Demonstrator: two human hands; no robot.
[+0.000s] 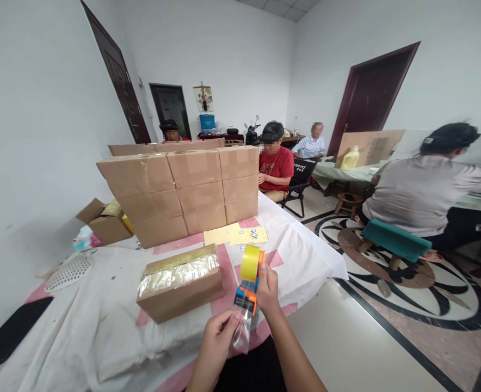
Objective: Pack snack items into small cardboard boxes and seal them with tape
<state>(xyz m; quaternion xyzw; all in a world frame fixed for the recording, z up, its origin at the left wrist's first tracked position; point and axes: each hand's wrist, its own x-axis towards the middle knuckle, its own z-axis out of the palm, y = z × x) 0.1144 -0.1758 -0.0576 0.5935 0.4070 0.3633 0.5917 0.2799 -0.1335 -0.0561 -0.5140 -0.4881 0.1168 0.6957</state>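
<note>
My right hand (267, 288) grips an orange and blue tape dispenser (246, 294) that carries a yellow tape roll (250, 262). My left hand (218, 340) pinches the loose clear tape end (241, 333) that hangs from the dispenser. Both hands are above the near edge of a table covered in a white and pink cloth (102, 321). Just left of the dispenser lies a small cardboard box (180, 282) with shiny tape along its top.
A stack of sealed cardboard boxes (183, 190) stands at the back of the table, with yellow sheets (235, 235) in front and an open box (104, 220) to the left. Several people sit at other tables behind and to the right. A white perforated lid (69, 270) lies left.
</note>
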